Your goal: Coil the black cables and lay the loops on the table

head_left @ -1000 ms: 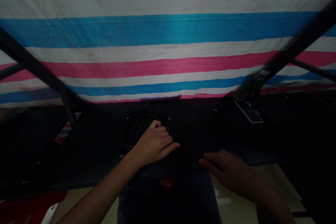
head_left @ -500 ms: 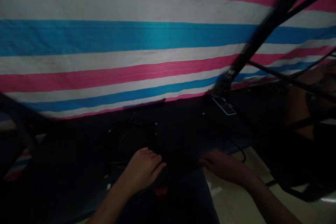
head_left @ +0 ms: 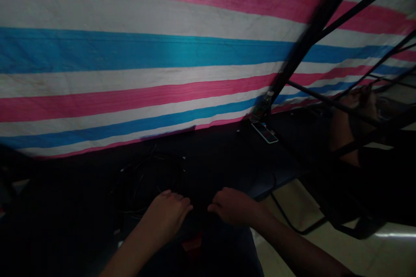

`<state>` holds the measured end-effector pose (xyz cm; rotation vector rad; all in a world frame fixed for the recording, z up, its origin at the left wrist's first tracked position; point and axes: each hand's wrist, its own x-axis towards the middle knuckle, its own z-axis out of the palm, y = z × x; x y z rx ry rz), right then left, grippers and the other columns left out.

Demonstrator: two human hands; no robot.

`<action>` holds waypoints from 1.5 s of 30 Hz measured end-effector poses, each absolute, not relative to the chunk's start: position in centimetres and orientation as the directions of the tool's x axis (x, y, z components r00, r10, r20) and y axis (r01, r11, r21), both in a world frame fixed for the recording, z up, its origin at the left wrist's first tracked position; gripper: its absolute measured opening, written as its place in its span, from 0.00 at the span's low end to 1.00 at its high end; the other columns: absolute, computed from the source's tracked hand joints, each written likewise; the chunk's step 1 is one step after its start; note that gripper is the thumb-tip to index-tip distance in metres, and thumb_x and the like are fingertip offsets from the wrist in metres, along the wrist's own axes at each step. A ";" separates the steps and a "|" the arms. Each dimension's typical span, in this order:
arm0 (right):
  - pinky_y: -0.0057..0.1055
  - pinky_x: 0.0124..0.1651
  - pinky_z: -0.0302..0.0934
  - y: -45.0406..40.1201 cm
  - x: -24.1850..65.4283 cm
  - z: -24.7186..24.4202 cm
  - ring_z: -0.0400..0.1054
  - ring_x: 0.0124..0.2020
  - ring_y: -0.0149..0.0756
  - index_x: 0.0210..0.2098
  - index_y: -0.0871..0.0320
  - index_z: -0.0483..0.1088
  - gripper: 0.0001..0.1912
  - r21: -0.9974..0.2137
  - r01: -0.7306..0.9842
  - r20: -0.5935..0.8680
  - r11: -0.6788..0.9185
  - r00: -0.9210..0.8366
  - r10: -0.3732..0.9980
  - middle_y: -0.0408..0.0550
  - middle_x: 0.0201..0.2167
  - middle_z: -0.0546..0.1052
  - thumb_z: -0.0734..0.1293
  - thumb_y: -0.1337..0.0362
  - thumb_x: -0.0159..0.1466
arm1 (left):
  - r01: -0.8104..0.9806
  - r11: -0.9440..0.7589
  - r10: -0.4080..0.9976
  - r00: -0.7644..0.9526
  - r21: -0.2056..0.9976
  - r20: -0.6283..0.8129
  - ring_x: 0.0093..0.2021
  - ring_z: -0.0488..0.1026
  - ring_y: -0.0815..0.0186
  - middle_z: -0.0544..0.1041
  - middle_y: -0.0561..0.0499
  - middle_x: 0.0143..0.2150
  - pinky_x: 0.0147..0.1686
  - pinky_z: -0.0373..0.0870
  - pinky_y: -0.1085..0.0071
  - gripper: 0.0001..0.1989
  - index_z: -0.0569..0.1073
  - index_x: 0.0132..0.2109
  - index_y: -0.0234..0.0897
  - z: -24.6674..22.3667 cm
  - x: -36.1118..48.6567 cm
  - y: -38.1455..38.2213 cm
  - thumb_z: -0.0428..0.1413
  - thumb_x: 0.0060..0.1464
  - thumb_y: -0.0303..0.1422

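Low at the centre of the head view, my left hand (head_left: 169, 212) has its fingers curled down, beside a coil of black cables (head_left: 152, 173) on a dark tabletop (head_left: 221, 151). My right hand (head_left: 230, 207) is a short gap to its right, fingers bent and pressed together. Both hands seem closed on something dark that I cannot make out against the dark surface. A black cable (head_left: 286, 216) hangs in a loop below the table edge, right of my right hand.
A phone (head_left: 264, 132) lies near a clear bottle-like object (head_left: 261, 106) at the back. Black metal bars (head_left: 312, 34) slant across the right side. Another person's arm (head_left: 344, 134) is at the far right. A striped sheet (head_left: 130, 52) hangs behind.
My right hand has moved left, closer to my left hand. The view has shifted slightly to the right, and more of the other person's hands shows.
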<state>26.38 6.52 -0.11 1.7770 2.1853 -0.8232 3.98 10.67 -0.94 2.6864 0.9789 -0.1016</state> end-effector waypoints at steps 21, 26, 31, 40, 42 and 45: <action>0.30 0.32 0.59 8.0 26.6 -1.2 0.79 0.37 0.43 0.38 0.60 0.82 0.16 -0.377 0.891 -0.450 0.254 -0.416 0.790 0.55 0.36 0.85 0.63 0.60 0.68 | 0.751 -0.659 0.735 0.655 0.044 -0.173 0.45 0.80 0.52 0.83 0.43 0.41 0.48 0.70 0.54 0.16 0.80 0.42 0.36 -0.6 3.5 11.5 0.48 0.61 0.20; 0.29 0.33 0.57 8.1 26.9 -1.3 0.76 0.33 0.37 0.35 0.59 0.80 0.14 -0.449 0.850 -0.320 0.275 -0.440 0.839 0.51 0.33 0.84 0.64 0.60 0.68 | 0.746 -0.666 0.744 0.662 -0.009 -0.093 0.44 0.78 0.51 0.82 0.43 0.39 0.50 0.68 0.48 0.16 0.79 0.44 0.36 1.2 3.4 11.8 0.47 0.64 0.22; 0.27 0.32 0.54 7.9 24.3 -1.7 0.73 0.30 0.32 0.36 0.60 0.79 0.15 -0.665 0.695 -0.132 0.274 -0.470 0.873 0.48 0.33 0.83 0.64 0.58 0.71 | 0.661 -0.747 0.661 0.750 0.074 -0.032 0.43 0.77 0.52 0.81 0.46 0.40 0.46 0.69 0.53 0.10 0.78 0.42 0.38 1.2 5.2 11.1 0.52 0.63 0.24; 0.27 0.28 0.45 8.0 27.2 -0.4 0.60 0.22 0.26 0.26 0.61 0.74 0.18 -0.628 0.741 -0.128 0.238 -0.399 0.908 0.40 0.21 0.72 0.66 0.60 0.70 | 0.689 -0.703 0.703 0.711 0.176 0.025 0.40 0.78 0.57 0.81 0.48 0.37 0.43 0.73 0.60 0.15 0.80 0.39 0.39 1.9 1.7 11.7 0.49 0.68 0.32; 0.28 0.28 0.46 7.9 27.8 -0.4 0.61 0.23 0.27 0.26 0.60 0.75 0.18 -0.584 0.779 -0.192 0.228 -0.405 0.894 0.42 0.21 0.74 0.66 0.59 0.69 | 0.699 -0.691 0.714 0.700 0.183 0.021 0.39 0.79 0.58 0.81 0.48 0.36 0.42 0.73 0.62 0.16 0.80 0.38 0.39 1.3 1.6 11.6 0.49 0.68 0.32; 0.29 0.29 0.48 7.7 27.7 -0.1 0.66 0.25 0.31 0.27 0.60 0.77 0.18 -0.476 0.850 -0.287 0.226 -0.392 0.874 0.46 0.25 0.78 0.65 0.57 0.70 | 0.701 -0.703 0.706 0.708 0.123 -0.001 0.39 0.79 0.57 0.82 0.46 0.35 0.42 0.74 0.61 0.15 0.81 0.37 0.37 0.4 2.4 11.4 0.50 0.66 0.29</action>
